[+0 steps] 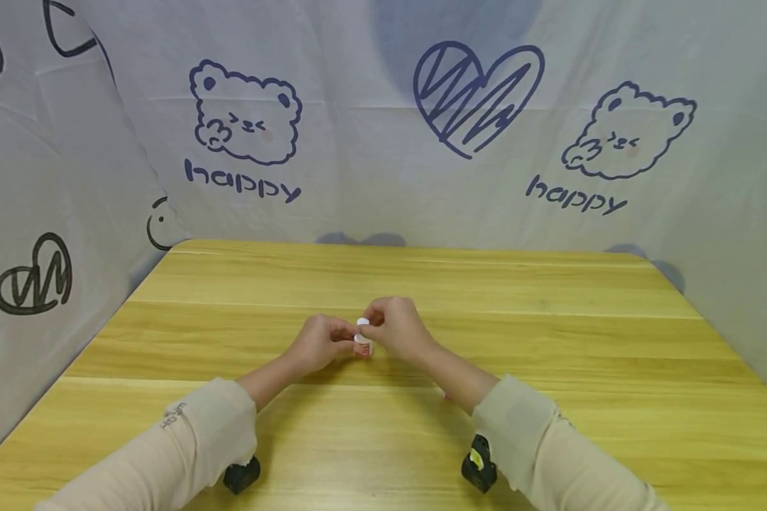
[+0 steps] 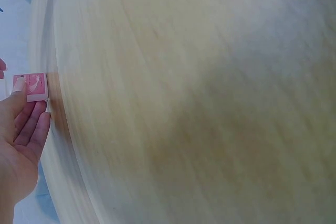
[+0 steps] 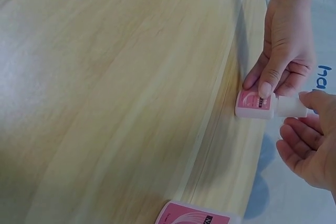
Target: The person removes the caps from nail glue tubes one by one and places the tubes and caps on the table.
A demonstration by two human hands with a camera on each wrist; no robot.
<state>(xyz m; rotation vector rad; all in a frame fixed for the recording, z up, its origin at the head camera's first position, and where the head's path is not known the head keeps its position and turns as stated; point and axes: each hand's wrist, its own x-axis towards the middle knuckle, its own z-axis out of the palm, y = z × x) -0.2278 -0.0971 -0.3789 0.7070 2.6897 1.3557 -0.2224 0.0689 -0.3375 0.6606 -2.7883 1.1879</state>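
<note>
Nearest, black devices (image 1: pixel 241 474) peep out under the beige sleeves (image 1: pixel 211 426), which hide part of them. A little farther, on the right, is a second bottle (image 3: pixel 191 214) with a pink label; the right forearm (image 1: pixel 457 376) covers all but a sliver of it in the head view, and the right wrist view cuts it off.

Farther still, around the middle of the surface (image 1: pixel 358 426), the left hand (image 1: pixel 319 344) holds the pink-labelled bottle (image 3: pixel 253 109) between thumb and fingers. Its long axis looks roughly upright, with the white cap (image 3: pixel 292 107) in line at its top. The right hand (image 1: pixel 399 326) comes from the right, its thumb and fingers closed narrowly on that cap: it is the nearer hand to the cap, the left to the body. Whether the cap is seated or lifted slightly cannot be told, nor whether the base touches the surface. The left wrist view loses the cap near its edge.
</note>
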